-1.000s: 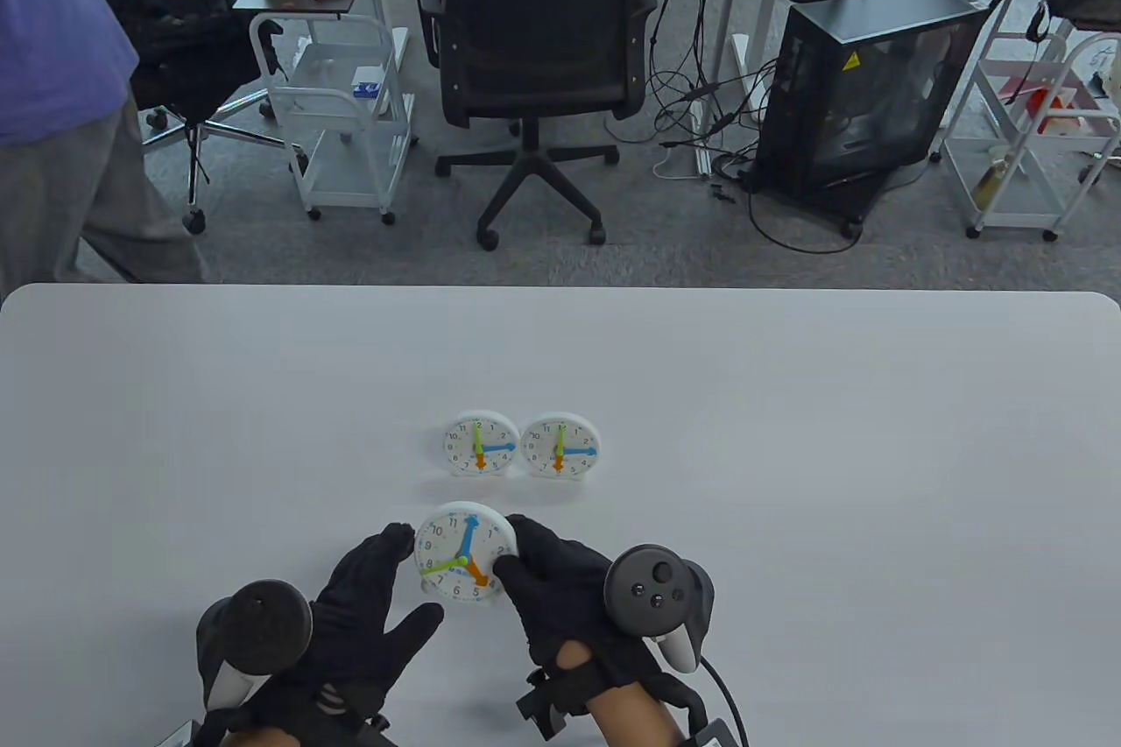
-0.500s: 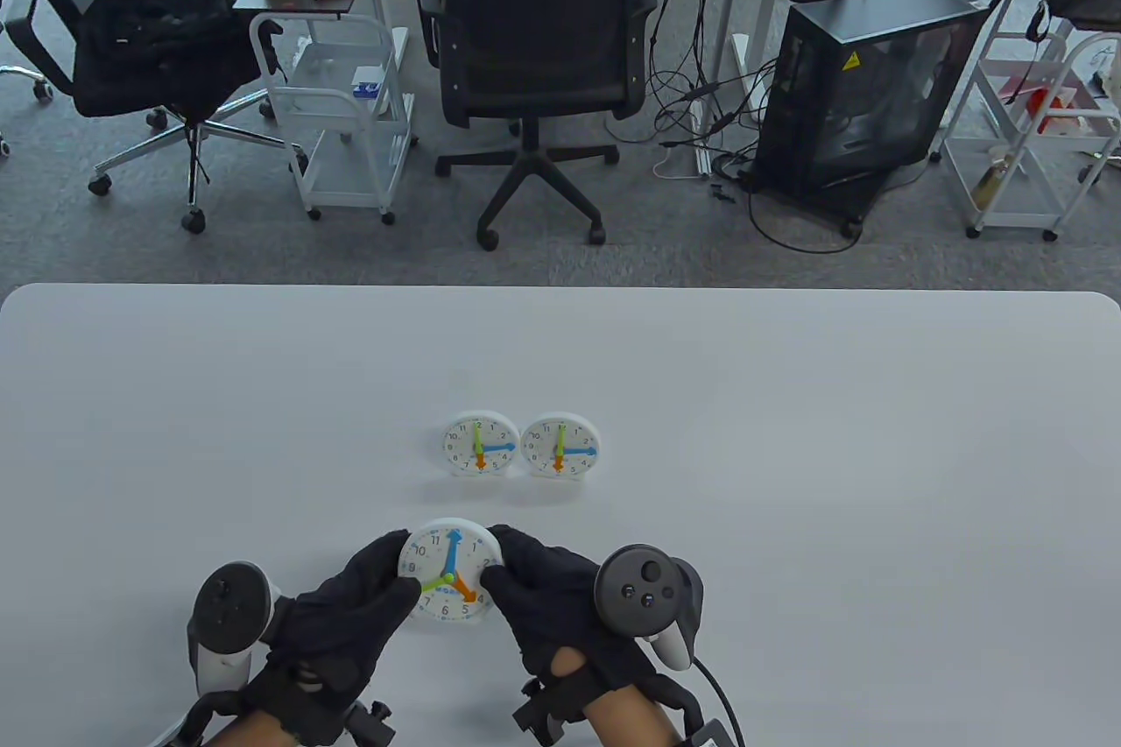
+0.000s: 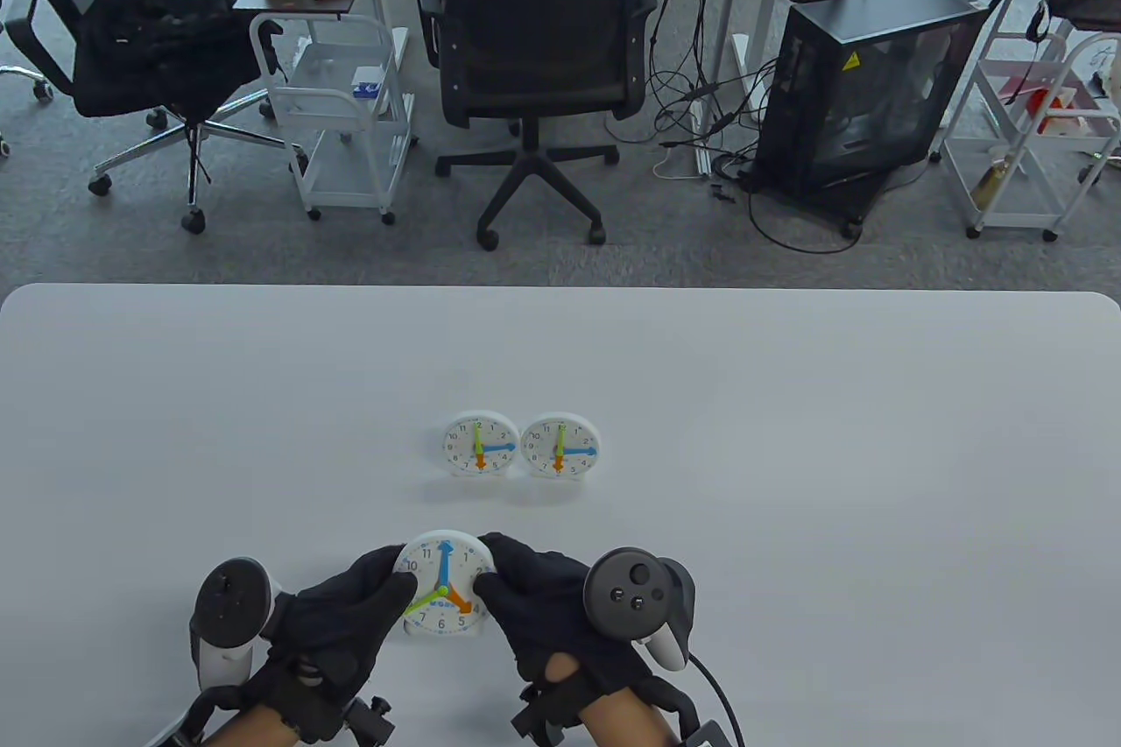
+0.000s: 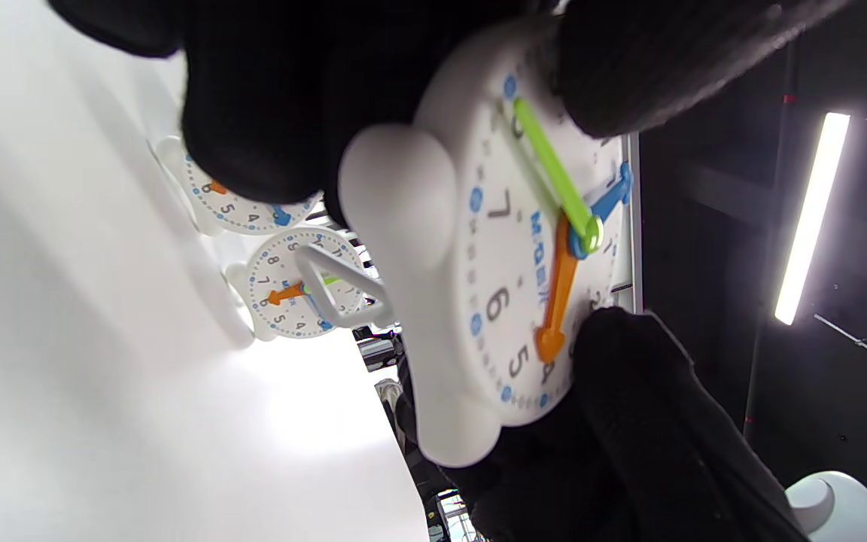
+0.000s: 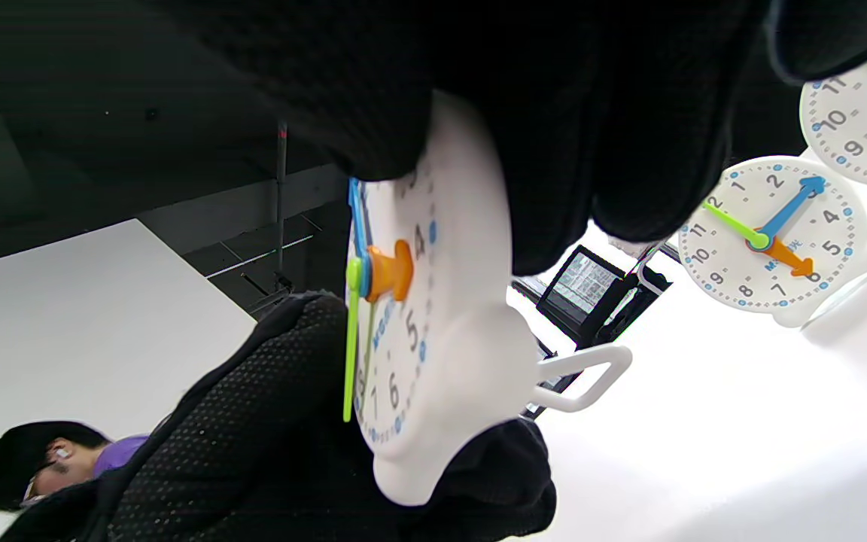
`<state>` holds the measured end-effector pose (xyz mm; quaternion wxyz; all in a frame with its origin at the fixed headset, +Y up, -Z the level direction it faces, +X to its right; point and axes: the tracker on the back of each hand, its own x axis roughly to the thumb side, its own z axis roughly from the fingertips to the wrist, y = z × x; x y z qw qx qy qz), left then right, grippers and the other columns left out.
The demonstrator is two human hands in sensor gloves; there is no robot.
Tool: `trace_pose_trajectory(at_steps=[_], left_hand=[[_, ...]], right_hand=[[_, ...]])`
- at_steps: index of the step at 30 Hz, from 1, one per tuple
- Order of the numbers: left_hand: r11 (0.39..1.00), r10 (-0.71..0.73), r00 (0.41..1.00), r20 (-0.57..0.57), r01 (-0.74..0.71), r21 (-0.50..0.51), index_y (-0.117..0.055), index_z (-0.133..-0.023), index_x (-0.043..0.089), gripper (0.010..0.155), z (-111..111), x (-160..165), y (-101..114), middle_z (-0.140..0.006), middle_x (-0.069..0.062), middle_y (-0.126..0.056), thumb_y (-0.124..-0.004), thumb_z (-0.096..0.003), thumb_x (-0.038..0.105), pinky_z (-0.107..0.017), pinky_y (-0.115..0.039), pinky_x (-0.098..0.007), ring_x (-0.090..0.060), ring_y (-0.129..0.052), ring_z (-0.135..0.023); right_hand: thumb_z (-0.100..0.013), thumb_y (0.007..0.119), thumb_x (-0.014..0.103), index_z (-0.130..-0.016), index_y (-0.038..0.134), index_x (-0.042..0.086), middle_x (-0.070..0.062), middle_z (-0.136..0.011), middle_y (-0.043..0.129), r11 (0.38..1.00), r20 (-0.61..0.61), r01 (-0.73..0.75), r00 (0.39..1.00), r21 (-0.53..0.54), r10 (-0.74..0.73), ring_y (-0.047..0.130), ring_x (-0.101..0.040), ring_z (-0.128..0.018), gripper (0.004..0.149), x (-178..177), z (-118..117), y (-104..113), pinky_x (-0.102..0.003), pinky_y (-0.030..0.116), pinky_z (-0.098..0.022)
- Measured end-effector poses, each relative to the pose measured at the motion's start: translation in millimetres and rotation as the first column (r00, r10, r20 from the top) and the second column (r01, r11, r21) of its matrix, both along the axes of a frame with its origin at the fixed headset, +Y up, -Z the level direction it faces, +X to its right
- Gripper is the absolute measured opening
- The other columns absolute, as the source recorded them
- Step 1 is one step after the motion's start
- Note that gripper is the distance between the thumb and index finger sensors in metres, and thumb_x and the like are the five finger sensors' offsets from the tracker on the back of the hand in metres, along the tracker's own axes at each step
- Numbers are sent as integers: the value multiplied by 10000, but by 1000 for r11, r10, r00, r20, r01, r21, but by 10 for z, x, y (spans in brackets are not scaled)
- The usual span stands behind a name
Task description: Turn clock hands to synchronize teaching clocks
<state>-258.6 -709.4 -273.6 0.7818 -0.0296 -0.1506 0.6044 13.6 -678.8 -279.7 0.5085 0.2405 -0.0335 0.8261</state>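
Surface: white table (image 3: 788, 449), with office chairs, carts and a black computer case on grey carpet behind it.
Held clock: a white teaching clock (image 3: 440, 582) is found at the near edge of the table, between both hands; it is seen lifted off the surface in the wrist views, its face toward the person.
Writing: black numerals 1 to 12 are printed on the dial, with blue minute dots around the rim; a small blue word under the centre is too blurred to be read.
Hands of the held clock: the blue hand points up to 12, the orange hand down-right near 4, the green hand down-left near 8.
Wire stand: a white loop (image 5: 580, 380) is seen sticking out from the back.
Left hand: the left hand (image 3: 328, 637) grips the left rim of the clock, the thumb curled over the dial edge near the green tip.
Right hand: the right hand (image 3: 547, 607) holds the right rim, fingers closed around the edge near the orange hand.
Reference clocks: the left clock (image 3: 479, 444) and the right clock (image 3: 560, 445) stand upright side by side, farther back; on both, green is at 12, blue at 3, orange at 6.
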Motion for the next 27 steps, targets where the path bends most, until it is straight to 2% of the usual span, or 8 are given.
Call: trace_pose_trajectory(at_steps=[19,27], left_hand=[[1000,-14,1000,15,14,1,-770,-930,127,557,-14,8,-5,-685,-75,-1046,-814,-506,485,-573,-635,-691,-417,-986,-638],[1000,-17,1000,20,17,2,-781,-917,127,544,-15,17,-11,-677,-71,-1049,-819,-504,479,-572,-639,-691,-412,-993,-630]], right_hand=[[-505,790,333,-865,789,-112,-155,-611,977,1000,12,-3,1000,-6,3,953,-435,-612,573,3,-4,-11,-725,626,-503],[-489,835,341,-873,768,-121,-149,-613,967,999,25,-40,999,-5,40,949,-433,-609,605,-11,3,-9,-722,628,-501]])
